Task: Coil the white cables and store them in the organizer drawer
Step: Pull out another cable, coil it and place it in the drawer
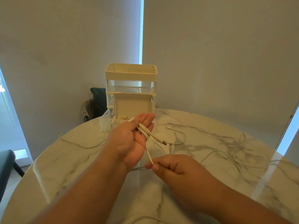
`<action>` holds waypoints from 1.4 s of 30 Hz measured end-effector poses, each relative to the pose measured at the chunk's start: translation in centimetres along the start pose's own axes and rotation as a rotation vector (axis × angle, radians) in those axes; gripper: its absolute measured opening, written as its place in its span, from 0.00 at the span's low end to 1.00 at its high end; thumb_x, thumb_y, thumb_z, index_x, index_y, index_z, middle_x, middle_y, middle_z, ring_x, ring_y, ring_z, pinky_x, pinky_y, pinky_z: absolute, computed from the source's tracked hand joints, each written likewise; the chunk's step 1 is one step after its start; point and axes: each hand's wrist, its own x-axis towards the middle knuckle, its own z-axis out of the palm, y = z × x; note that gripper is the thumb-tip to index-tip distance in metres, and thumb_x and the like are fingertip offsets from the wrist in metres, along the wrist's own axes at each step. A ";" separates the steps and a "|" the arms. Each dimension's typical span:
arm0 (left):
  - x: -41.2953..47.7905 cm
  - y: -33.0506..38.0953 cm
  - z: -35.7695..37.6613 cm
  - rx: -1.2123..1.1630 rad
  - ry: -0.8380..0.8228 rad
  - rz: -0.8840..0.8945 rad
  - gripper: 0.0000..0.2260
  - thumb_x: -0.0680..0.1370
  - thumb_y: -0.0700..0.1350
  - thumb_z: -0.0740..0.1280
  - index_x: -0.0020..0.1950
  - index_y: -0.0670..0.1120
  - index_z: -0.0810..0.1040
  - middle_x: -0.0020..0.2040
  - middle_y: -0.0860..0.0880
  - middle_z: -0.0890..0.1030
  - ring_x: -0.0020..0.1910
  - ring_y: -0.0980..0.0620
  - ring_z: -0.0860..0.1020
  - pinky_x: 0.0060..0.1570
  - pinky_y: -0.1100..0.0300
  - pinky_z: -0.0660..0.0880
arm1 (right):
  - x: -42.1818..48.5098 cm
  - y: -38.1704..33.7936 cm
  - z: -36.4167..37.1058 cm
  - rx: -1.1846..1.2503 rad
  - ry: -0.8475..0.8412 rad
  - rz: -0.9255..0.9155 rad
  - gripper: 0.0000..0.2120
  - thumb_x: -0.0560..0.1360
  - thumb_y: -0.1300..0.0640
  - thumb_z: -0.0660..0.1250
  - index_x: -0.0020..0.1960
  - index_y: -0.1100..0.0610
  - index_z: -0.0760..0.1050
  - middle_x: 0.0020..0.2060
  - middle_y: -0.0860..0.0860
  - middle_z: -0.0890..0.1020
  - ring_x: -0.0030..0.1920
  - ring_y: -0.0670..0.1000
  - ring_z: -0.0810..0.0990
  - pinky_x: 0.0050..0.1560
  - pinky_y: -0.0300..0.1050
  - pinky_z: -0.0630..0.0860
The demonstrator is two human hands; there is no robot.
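I see the left hand held palm up over the tabletop, fingers stretched out. The white cable is wound in several turns round those fingers, and the thumb is laid against the turns near the forefinger, pinning them. One connector end sticks out to the right of the loops. From the coil a single strand runs down to my right hand, which is curled, with thumb and forefinger pinching the strand taut.

Just behind the left hand stands the organizer, with its clear bottom drawer pulled out toward me. In the drawer sits a small white box with its lid up; something pale and coiled lies inside, though I cannot make it out well.

More loose cables lie uncoiled on the tabletop to the right, and a thin one lies at the left.
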 end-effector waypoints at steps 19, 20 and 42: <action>0.2 1.3 -0.4 -0.022 0.141 -0.008 0.10 0.85 0.39 0.54 0.52 0.35 0.73 0.49 0.37 0.83 0.49 0.45 0.83 0.47 0.52 0.79 | 0.2 -0.1 -0.5 -0.210 0.140 -0.086 0.09 0.80 0.49 0.63 0.55 0.45 0.82 0.48 0.39 0.83 0.52 0.36 0.77 0.51 0.30 0.71; 0.2 1.2 -0.4 -0.008 0.146 -0.006 0.10 0.85 0.39 0.54 0.52 0.35 0.73 0.50 0.37 0.82 0.50 0.45 0.83 0.48 0.52 0.79 | 0.2 -0.2 -0.4 -0.220 0.139 -0.090 0.09 0.80 0.48 0.63 0.55 0.45 0.81 0.48 0.39 0.83 0.52 0.37 0.77 0.51 0.31 0.71; 1.2 -0.8 -2.1 0.797 0.016 0.331 0.08 0.82 0.39 0.62 0.56 0.47 0.80 0.51 0.50 0.86 0.53 0.55 0.84 0.55 0.59 0.78 | -0.8 -0.7 -4.1 -0.166 0.303 0.064 0.04 0.75 0.49 0.70 0.43 0.45 0.84 0.38 0.37 0.83 0.41 0.38 0.79 0.45 0.38 0.76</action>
